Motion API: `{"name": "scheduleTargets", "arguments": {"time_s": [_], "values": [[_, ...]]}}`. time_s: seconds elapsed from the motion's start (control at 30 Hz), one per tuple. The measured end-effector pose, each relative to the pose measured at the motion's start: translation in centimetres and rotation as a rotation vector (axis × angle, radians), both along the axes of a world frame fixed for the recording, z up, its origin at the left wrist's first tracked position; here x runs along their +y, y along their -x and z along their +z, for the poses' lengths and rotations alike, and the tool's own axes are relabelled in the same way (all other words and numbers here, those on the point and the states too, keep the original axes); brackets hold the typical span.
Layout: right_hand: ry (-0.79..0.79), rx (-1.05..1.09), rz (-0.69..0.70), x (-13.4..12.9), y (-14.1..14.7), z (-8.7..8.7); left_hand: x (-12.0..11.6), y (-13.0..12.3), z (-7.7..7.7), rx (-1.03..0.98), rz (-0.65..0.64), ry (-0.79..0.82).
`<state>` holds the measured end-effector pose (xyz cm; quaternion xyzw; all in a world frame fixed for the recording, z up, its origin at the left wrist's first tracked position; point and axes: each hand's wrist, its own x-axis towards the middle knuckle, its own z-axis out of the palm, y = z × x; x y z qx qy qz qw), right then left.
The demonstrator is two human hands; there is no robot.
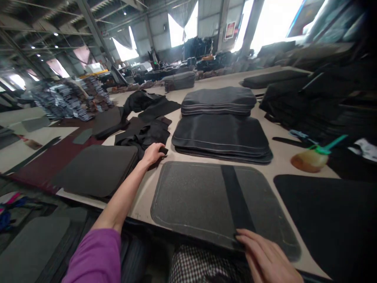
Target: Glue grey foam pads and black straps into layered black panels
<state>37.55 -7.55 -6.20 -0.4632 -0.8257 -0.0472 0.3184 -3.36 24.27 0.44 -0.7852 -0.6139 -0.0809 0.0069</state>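
A large grey-black panel (191, 196) with rounded corners lies in front of me, with pale lines near its edges. Across it runs a smooth black strip (237, 196). The stretched fingers of my right hand (266, 255) rest at the strip's near end, by the panel's front edge; its thumb is hidden. My left hand (153, 154) reaches beyond the panel's far left corner, its fingers closed on a small dark block-like piece (163, 150). Close to that hand lies a heap of crumpled black material (147, 135).
Stacked black panels (220, 135) stand behind the worked panel, and a grey stack (97, 169) lies left. To the right are a squeeze bottle (310, 160) with amber liquid and a green nozzle, and another black panel (332, 212). The table's front edge runs below me.
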Motion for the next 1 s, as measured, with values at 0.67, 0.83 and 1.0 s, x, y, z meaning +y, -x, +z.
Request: {"name": "scheduleTargets", "arguments": {"time_s": [0.67,0.83,1.0], "values": [[0.04,0.05,-0.021,-1.6,1.5,0.5,-2.9,2.5,3.5,0.09,-0.165,-0.032],[0.034,0.057,0.001,-1.5,1.8,1.0,-0.2,1.6,4.9,-0.006,-0.035,-0.132],[0.048,0.066,-0.011,-1.7,1.9,1.1,2.2,2.4,7.0,-0.154,0.189,-0.23]]}}
